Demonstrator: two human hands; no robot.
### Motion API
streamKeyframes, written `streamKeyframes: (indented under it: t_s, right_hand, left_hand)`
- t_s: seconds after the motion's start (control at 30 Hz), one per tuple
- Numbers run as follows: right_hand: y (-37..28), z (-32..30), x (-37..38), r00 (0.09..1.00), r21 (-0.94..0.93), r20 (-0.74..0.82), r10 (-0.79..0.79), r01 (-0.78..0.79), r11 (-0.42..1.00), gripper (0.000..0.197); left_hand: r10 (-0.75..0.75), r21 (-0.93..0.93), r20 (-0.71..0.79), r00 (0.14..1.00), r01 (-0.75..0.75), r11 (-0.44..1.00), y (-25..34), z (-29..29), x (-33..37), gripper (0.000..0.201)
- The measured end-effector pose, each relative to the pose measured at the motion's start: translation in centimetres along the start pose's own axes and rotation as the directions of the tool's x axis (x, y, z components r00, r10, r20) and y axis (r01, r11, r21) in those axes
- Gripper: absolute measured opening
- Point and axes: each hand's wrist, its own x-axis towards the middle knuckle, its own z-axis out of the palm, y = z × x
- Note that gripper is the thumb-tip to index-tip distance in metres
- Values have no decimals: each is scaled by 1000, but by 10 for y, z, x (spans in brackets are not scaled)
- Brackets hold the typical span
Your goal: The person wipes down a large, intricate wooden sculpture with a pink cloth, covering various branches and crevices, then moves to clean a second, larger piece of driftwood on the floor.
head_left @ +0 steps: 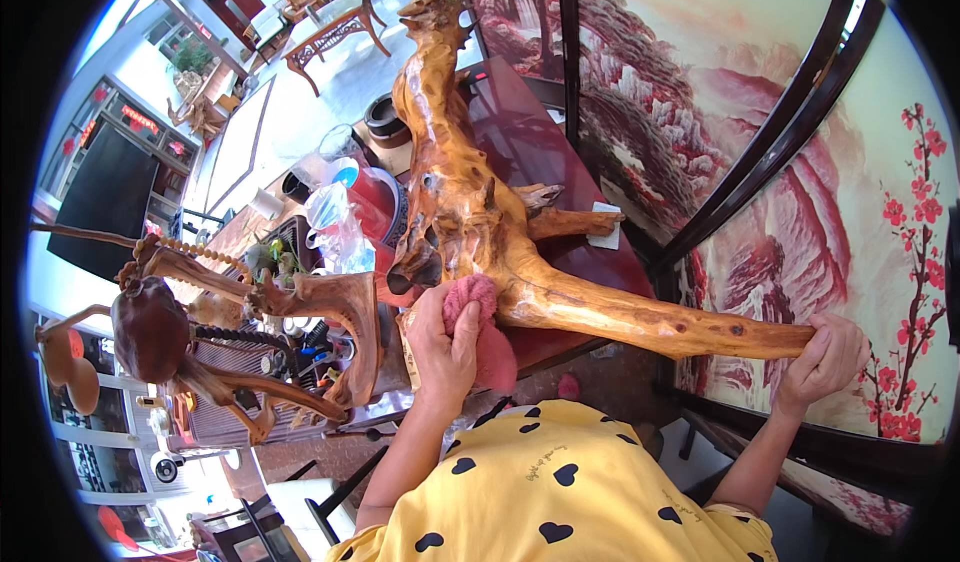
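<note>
Head cam, looking down: the left hand point(443, 340) was wrapped around a pink cloth point(480, 324), fingers closed on it and pressing it against the big root carving point(470, 212). The cloth bunched up above the thumb and hung down just right of the palm, touching the wood right where the trunk splits off into a long branch. That branch ran off to the right from the cloth, and the right hand point(826, 355) was clamped on its far tip, fingers curled over the end of the wood.

So both hands were on the same piece, well apart from each other, with the thick polished branch between them. The rest of the carving rose up and away from the left hand, twisting to a knobbly top. It sat on a dark red table point(525, 132), which showed behind the cloth hand.

Just left of the left hand stood a smaller wooden stand point(340, 312) with curved legs, and further left a dark gourd-shaped carving point(150, 327) with beads draped by it. Above the left hand, past the stand, some crinkled plastic bags point(335, 222) lay on the table. Behind the right hand was a screen point(800, 162) painted with red mountains and plum blossom.
</note>
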Motion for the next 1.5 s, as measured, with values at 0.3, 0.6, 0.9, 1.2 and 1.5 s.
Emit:
streamKeyframes:
  t_s: [0.3,0.6,0.9,1.2,1.5]
  right_hand:
    - [0,-1,-1,1000,9,1,-6,6,1000,19]
    - [-12,-14,3,997,39,52,49,-51,998,17]
    - [-173,25,35,924,696,213,-319,85,713,57]
    - [-192,47,85,965,729,224,-135,-74,680,48]
    - [-223,86,48,669,705,466,-579,114,700,15]
  left_hand:
    - [294,312,37,955,-291,905,6,22,53,42]
    - [-25,-188,303,953,85,978,28,-9,7,38]
    - [179,-824,441,880,317,470,85,18,-2,85]
    - [96,149,-79,992,-83,985,-10,20,-32,86]
    - [297,266,-73,952,-269,926,-38,24,-25,91]
